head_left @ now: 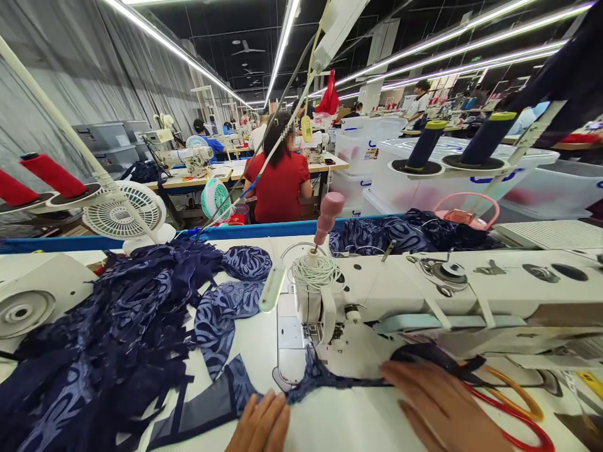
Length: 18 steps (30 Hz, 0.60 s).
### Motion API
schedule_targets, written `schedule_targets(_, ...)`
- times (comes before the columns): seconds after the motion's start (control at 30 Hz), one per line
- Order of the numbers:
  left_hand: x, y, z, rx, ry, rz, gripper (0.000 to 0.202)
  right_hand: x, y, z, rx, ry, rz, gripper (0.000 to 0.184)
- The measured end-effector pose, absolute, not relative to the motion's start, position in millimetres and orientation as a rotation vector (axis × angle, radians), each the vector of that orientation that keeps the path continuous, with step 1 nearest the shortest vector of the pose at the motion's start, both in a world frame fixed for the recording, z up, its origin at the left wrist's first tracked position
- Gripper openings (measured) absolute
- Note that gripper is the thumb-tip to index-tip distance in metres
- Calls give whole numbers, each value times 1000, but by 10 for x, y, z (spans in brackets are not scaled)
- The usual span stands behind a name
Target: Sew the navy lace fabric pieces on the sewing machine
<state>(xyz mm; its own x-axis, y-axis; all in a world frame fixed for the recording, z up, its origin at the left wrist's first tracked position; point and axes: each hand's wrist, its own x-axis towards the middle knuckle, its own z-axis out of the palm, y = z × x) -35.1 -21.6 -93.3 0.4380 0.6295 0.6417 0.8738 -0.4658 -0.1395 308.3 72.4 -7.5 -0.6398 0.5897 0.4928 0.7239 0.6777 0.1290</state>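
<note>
A navy patterned garment piece (313, 370) lies under the needle area of a white sewing machine (320, 307), with a thin dark band running right from it. My left hand (261, 424) lies flat, fingers stretched out, by the piece's lower left edge and next to a dark panel (207, 402). My right hand (438, 402) is somewhat blurred. Its fingers reach left, stretched out, and the tips touch the band's right end. Beside that hand, dark cloth (424, 355) sits on the machine bed. Scissors with red and orange handles (522, 402) lie partly beneath the hand.
A heap of navy garment pieces (141, 314) covers the left side. More patterned cloth (377, 235) lies behind the machine, near a pink basket (490, 204). A pink-handled tool (328, 216) stands on the machine head. A white fan (125, 210) is behind the heap. A person in red (277, 182) sits ahead.
</note>
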Motion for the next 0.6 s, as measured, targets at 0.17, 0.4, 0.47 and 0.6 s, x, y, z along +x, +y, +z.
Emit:
schedule_targets(0.17,108,200,-661,-2324,-1107,-679,73,2784,797,-236,-883,-2429,-240,37)
schedule_targets(0.4,72,297,-737,-2408,-1058,-588,49,2666,775,-196,-810,-2363,-351,30)
schedule_targets(0.47,49,285,-763,-2399,-1040,-567,49,2503,744,-170,-784,-2397,-225,35)
schedule_targets(0.6,41,319,-797,-2338,-993,-544,49,2189,795,-211,-791,-2452,-35,36)
